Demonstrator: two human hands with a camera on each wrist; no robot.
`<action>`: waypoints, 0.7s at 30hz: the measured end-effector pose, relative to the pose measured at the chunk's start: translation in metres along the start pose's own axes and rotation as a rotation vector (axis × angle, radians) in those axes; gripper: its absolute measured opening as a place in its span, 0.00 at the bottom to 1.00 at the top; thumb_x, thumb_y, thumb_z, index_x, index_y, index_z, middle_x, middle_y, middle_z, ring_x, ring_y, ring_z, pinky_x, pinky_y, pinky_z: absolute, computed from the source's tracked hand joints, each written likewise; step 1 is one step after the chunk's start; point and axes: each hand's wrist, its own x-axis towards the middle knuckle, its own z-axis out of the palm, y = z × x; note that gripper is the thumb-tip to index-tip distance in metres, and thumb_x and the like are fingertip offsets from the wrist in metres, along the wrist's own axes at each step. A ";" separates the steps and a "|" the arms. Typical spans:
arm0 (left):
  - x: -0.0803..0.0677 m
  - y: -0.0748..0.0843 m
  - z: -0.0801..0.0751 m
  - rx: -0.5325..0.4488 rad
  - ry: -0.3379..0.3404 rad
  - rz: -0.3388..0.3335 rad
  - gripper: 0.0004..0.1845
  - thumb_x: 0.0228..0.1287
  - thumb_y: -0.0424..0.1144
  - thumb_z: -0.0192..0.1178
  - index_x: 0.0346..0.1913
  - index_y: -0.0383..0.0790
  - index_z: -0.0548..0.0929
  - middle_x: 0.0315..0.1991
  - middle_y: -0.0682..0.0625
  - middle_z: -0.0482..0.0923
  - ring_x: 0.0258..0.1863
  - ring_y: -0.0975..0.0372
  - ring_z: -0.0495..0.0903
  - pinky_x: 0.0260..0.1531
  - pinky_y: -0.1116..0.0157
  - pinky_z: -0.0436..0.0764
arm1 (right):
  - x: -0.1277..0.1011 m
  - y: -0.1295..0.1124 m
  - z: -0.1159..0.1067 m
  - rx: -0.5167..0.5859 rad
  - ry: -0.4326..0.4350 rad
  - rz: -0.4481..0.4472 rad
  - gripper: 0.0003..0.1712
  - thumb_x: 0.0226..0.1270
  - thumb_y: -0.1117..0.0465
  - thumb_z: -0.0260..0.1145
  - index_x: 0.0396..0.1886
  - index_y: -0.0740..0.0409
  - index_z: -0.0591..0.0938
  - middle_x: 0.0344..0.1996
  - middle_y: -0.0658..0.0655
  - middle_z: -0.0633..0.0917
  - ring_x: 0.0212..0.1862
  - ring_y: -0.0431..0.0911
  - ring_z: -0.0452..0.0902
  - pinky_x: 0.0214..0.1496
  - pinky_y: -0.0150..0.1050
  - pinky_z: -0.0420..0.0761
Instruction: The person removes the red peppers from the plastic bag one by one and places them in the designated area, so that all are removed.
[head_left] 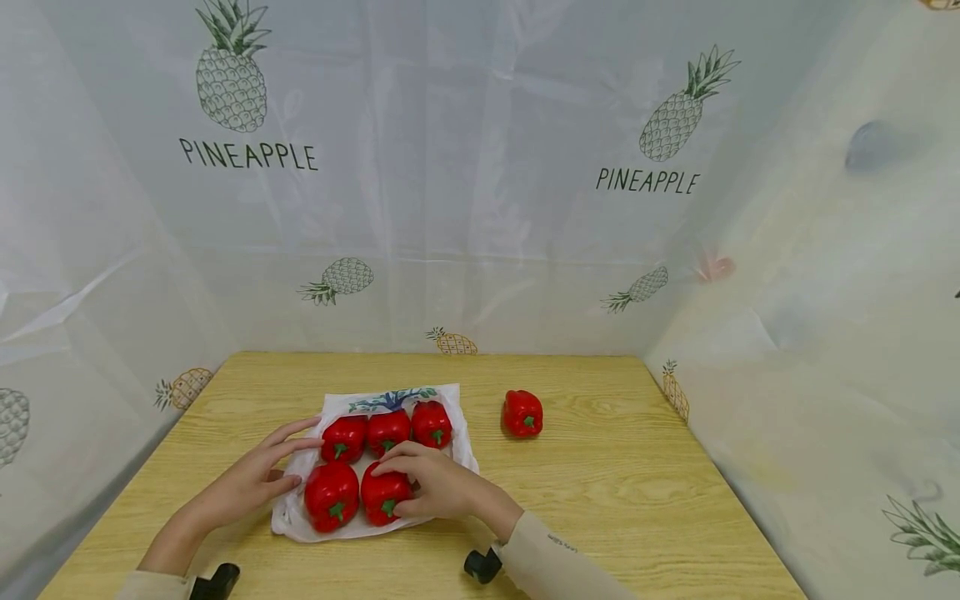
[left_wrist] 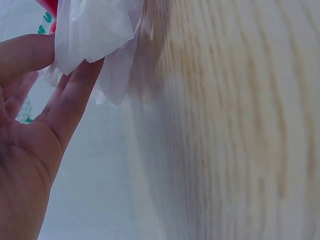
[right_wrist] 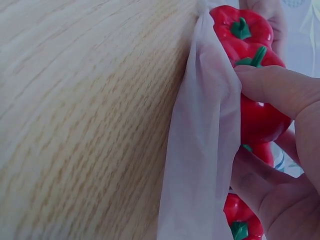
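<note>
Five red peppers lie on a white plastic bag (head_left: 450, 400) spread flat on the wooden surface (head_left: 615, 492) in the head view, three in the back row and two in front, while a sixth pepper (head_left: 522, 413) sits well apart to the right. The right hand (head_left: 435, 485) curls its grip round the front right pepper (head_left: 384, 493); the left hand (head_left: 251, 482) rests at the bag's left edge beside the front left pepper (head_left: 331, 495), fingers stretched. This looks like arranging peppers on the bag, and the next move probably calls for fetching the lone pepper across bare wood. In the left wrist view, the straight fingers (left_wrist: 75, 95) touch a crumpled fold of the bag, holding nothing firmly. In the right wrist view, thumb and fingers (right_wrist: 275, 85) press the pepper at the bag's rim; open surface lies alongside, curtains (head_left: 480, 208) closing three sides.
</note>
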 end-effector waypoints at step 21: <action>0.000 -0.001 0.001 -0.006 0.000 -0.022 0.30 0.67 0.26 0.69 0.72 0.40 0.78 0.80 0.32 0.56 0.72 0.88 0.52 0.45 0.48 0.90 | -0.012 -0.007 -0.034 -0.015 0.106 -0.013 0.30 0.68 0.63 0.76 0.69 0.49 0.82 0.69 0.51 0.77 0.67 0.41 0.74 0.53 0.26 0.83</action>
